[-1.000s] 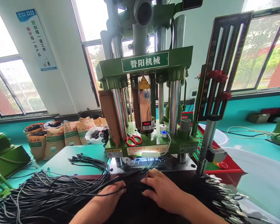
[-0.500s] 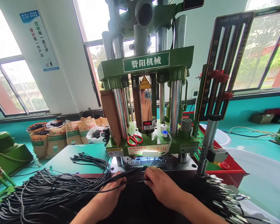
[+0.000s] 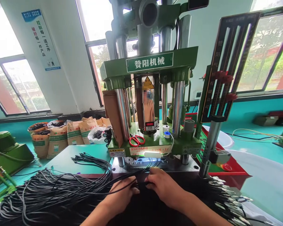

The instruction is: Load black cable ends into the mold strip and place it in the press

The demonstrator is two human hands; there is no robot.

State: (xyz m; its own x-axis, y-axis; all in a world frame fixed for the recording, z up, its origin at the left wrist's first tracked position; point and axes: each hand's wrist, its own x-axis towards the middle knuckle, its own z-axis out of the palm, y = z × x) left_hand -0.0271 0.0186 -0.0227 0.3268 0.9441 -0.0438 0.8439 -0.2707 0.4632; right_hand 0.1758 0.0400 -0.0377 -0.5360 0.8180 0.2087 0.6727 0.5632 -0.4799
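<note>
My left hand point(image 3: 125, 191) is closed at the front of the press, its thumb and fingers pinched together. A thin black cable point(image 3: 103, 192) runs from the left across its knuckles to the fingertips. A short gap to the right, my right hand point(image 3: 162, 185) is closed too, fingertips curled on a dark cable that barely shows against the black surface. Behind the hands, several black cables point(image 3: 141, 170) reach into the steel mold plate point(image 3: 141, 162) under the green press point(image 3: 151, 66). A big bundle of black cables point(image 3: 49, 191) spreads out at the left.
Red-handled scissors point(image 3: 137, 140) lie on the press bed. Cables with pale connector ends point(image 3: 226, 201) pile up at the right, beside a red control box point(image 3: 233, 171) and a white tub point(image 3: 264, 179). Paper sacks point(image 3: 55, 142) stand behind the teal table point(image 3: 85, 153).
My left hand has moved right and slightly lower, nearer to the right hand. The right hand has stayed almost in place. The camera view has shifted slightly.
</note>
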